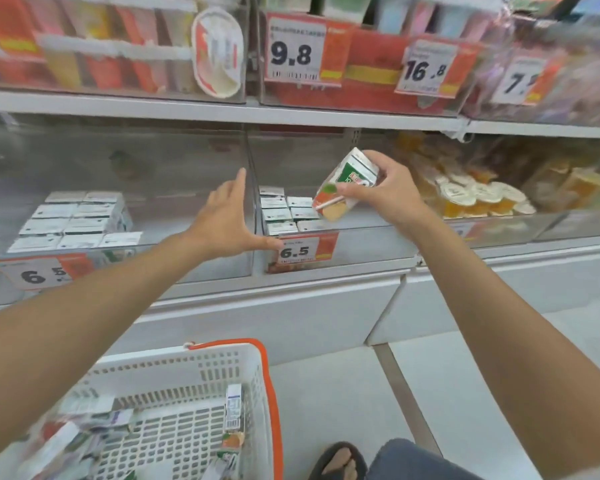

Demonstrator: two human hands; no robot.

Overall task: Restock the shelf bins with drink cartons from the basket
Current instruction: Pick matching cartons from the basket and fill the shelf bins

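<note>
Supermarket shelving fills the view, with clear bins under price tags. The right hand [392, 192] is clamped on a tilted drink carton [343, 188] above the middle bin [361, 244], whose front rows of cartons [284, 213] stand upright. The left hand [229, 220] is spread open and empty, its thumb at the bin's front edge. To place it well, the carton probably wants turning upright and setting flush beside the rows. More cartons lie in the basket [201, 372] on the floor below.
</note>
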